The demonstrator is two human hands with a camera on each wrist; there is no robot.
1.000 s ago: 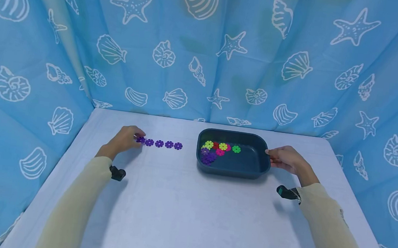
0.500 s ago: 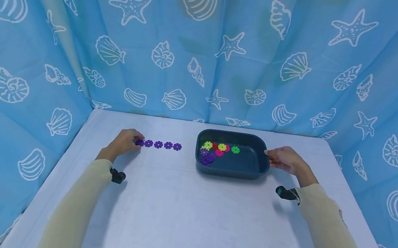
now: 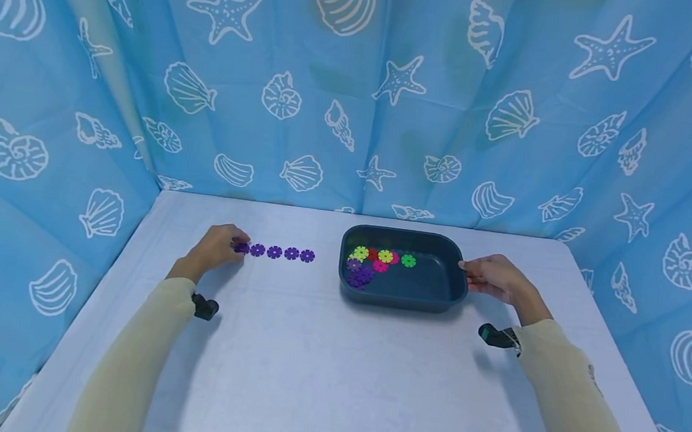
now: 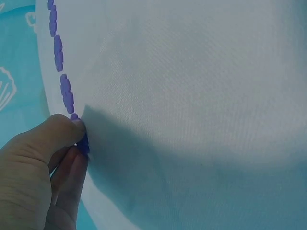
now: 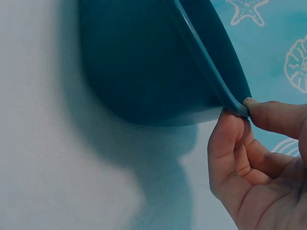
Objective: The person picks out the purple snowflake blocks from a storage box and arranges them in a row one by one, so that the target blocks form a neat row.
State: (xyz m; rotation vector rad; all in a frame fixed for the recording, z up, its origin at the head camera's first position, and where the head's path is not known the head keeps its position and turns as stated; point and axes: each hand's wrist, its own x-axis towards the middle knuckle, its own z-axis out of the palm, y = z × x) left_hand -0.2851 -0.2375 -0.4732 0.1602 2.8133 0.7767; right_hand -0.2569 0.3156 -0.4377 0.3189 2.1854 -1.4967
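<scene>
Row: four purple flower-shaped plastic discs (image 3: 274,252) near far edge of white bench (image 3: 328,383); left hand (image 3: 214,248) pinches fifth disc (image 4: 84,146), leftmost; multicoloured discs (image 3: 381,266) remain in dark-blue rectangular tub (image 3: 400,302), rim gripped by right hand (image 3: 500,274).

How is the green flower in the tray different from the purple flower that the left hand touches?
The green flower lies in the tray; the purple flower is at the left end of the purple row. No hand touches the green flower, but the left hand pinches the purple flower. Both are small and flat.
</scene>
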